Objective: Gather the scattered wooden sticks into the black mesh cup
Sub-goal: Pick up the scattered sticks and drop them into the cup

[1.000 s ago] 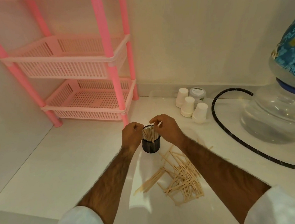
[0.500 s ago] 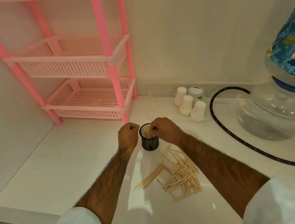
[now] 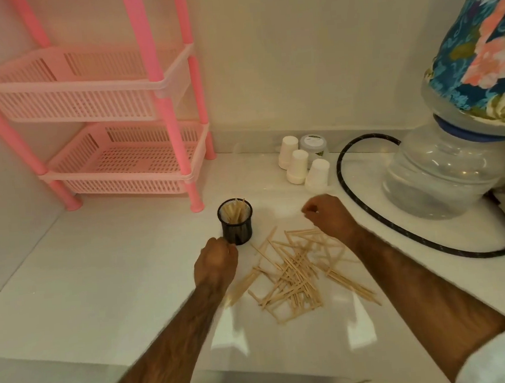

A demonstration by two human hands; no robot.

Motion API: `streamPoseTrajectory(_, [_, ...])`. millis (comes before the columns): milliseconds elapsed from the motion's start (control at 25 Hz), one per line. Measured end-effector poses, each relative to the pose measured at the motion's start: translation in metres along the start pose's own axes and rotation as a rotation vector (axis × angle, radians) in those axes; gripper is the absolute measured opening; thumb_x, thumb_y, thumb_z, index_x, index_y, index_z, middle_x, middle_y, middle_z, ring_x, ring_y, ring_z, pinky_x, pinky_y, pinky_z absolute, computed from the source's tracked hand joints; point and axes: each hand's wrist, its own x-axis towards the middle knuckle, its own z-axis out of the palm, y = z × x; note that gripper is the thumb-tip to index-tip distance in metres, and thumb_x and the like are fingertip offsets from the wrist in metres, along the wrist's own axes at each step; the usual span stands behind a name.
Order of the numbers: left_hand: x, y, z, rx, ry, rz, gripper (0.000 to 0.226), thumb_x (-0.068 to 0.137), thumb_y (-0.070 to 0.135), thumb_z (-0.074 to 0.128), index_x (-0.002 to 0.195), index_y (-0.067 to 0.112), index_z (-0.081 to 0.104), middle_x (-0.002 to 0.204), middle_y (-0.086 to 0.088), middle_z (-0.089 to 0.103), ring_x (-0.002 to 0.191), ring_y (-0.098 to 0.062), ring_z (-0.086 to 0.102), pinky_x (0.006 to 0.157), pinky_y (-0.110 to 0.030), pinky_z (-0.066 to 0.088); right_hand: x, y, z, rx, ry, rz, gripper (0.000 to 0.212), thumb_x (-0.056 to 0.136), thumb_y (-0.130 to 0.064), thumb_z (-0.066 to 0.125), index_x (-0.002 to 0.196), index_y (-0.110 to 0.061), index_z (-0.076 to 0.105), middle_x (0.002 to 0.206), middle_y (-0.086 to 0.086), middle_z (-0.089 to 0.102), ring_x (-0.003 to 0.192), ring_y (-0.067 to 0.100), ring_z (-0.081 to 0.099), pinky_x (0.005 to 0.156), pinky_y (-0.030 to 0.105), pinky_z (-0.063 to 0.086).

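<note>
The black mesh cup point(image 3: 236, 223) stands upright on the white counter with several wooden sticks upright inside it. Many more wooden sticks point(image 3: 294, 274) lie scattered in a loose pile to the cup's front right. My left hand point(image 3: 216, 262) is curled into a fist just in front of and left of the cup's base, with nothing seen in it. My right hand point(image 3: 327, 215) hovers to the right of the cup, over the far edge of the pile. Its fingers are loosely curled and hold nothing.
A pink two-tier basket rack point(image 3: 122, 168) stands at the back left, one leg close behind the cup. Three upturned white paper cups point(image 3: 299, 165) and a small jar point(image 3: 312, 144) sit at the back. A black hose point(image 3: 367, 212) loops round a water bottle point(image 3: 443, 173) at right.
My right hand has left the cup's rim and moved right, over the pile, leaving its sticks in the cup. My left hand has dropped from the rim toward the cup's base.
</note>
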Motion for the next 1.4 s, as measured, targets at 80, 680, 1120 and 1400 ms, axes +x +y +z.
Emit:
streamPoseTrajectory(80, [-0.021, 0.001, 0.016, 0.142, -0.129, 0.031, 0.042, 0.099, 0.05, 0.042, 0.106, 0.014, 0.063, 0.11, -0.006, 0.058, 0.103, -0.028, 0.06, 0.081, -0.037, 0.05, -0.029, 0.048, -0.009, -0.15, -0.054, 0.136, 0.015, 0.087, -0.018, 0.061, 0.086, -0.014, 0.075, 0.091, 0.002, 0.074, 0.083, 0.015, 0.067, 0.077, 0.03, 0.054])
streamPoseTrajectory(680, [-0.069, 0.003, 0.019, 0.369, -0.179, 0.126, 0.02, 0.096, 0.017, 0.052, 0.111, 0.01, 0.062, 0.114, -0.009, 0.058, 0.104, -0.029, 0.061, 0.08, -0.037, 0.052, -0.126, 0.067, 0.039, -0.661, -0.109, 0.117, 0.028, 0.092, -0.04, 0.058, 0.109, -0.018, 0.061, 0.113, 0.002, 0.061, 0.106, 0.021, 0.056, 0.087, 0.034, 0.043])
streamPoseTrajectory(1120, [-0.076, 0.013, 0.015, 0.308, -0.09, 0.239, 0.018, 0.063, -0.008, 0.08, 0.072, -0.001, 0.067, 0.074, -0.018, 0.065, 0.068, -0.037, 0.065, 0.054, -0.034, 0.053, -0.129, 0.06, 0.049, -0.612, -0.031, 0.137, 0.019, 0.095, -0.013, 0.044, 0.107, -0.018, 0.058, 0.111, 0.002, 0.059, 0.103, 0.019, 0.058, 0.079, 0.028, 0.048])
streamPoseTrajectory(1400, [-0.071, 0.005, 0.025, 0.283, -0.094, 0.189, 0.022, 0.098, 0.011, 0.044, 0.112, 0.007, 0.061, 0.113, -0.011, 0.06, 0.103, -0.028, 0.059, 0.084, -0.034, 0.046, -0.128, 0.07, 0.049, -0.571, -0.06, 0.083, 0.021, 0.096, -0.01, 0.041, 0.109, -0.014, 0.058, 0.112, 0.006, 0.059, 0.101, 0.02, 0.059, 0.083, 0.027, 0.045])
